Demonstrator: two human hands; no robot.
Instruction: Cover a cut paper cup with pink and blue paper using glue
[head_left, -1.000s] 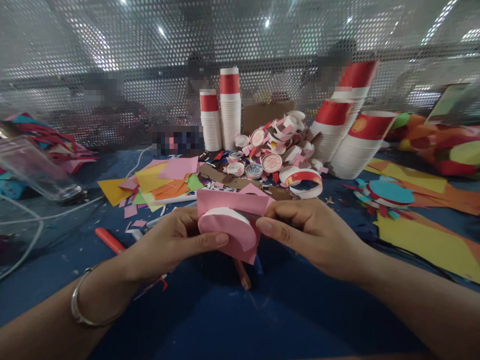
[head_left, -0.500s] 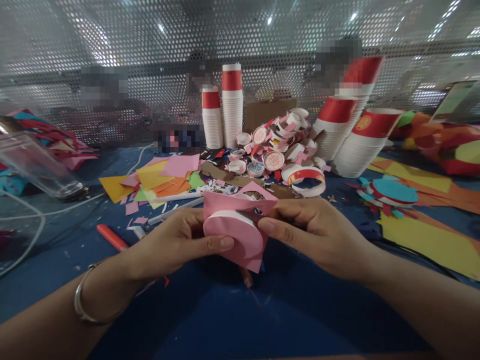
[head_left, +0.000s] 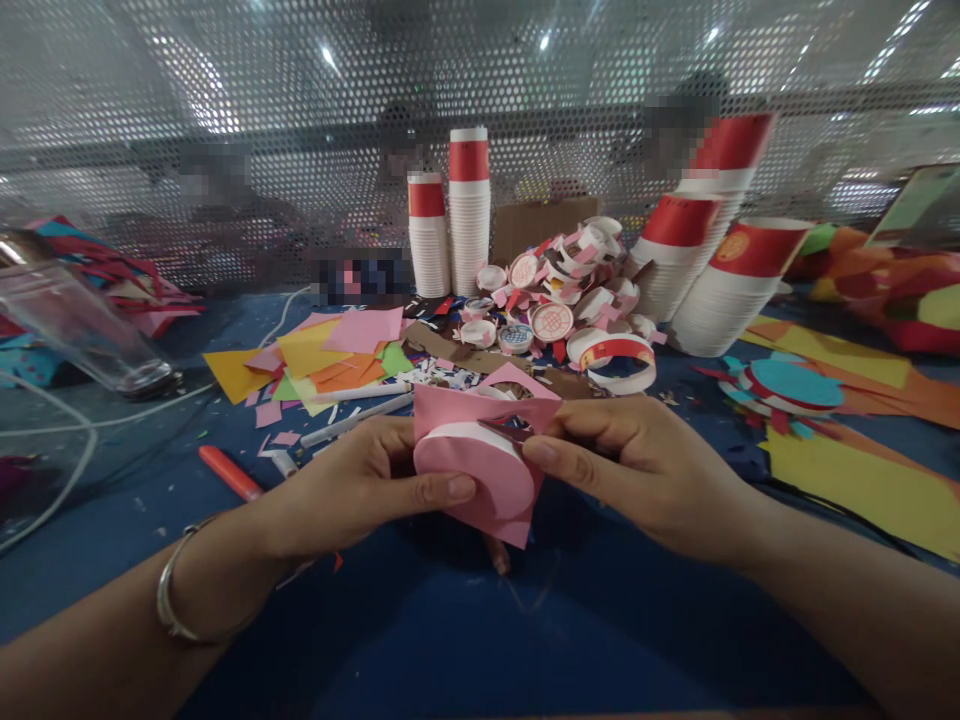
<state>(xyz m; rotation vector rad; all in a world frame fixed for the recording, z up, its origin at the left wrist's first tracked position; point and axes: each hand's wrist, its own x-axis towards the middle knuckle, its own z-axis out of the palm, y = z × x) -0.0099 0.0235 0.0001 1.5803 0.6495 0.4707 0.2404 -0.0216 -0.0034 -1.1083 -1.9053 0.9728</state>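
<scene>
In front of me, my left hand (head_left: 394, 490) grips a round pink disc (head_left: 469, 465) with a white rim, its thumb lying across the pink face. A pink paper sheet (head_left: 454, 408) with a round opening surrounds the disc and stands out past it above and below. At the sheet's right side, my right hand (head_left: 626, 465) pinches the paper with thumb and fingers, the thumb tip at the disc's edge. Some fingers of both hands are hidden behind the paper. A fingertip shows below the sheet.
Beyond the hands lies a pile of cut cup bottoms (head_left: 551, 322) with pink tabs. Paper cup stacks (head_left: 469, 230) stand at the back. Coloured papers (head_left: 341, 350), a red pen-like stick (head_left: 229, 472) and a clear bottle (head_left: 90, 330) are left; a turquoise-topped disc (head_left: 796, 383) is right.
The whole view has shifted slightly. Both hands keep nearly the same hold on the pink sheet and disc.
</scene>
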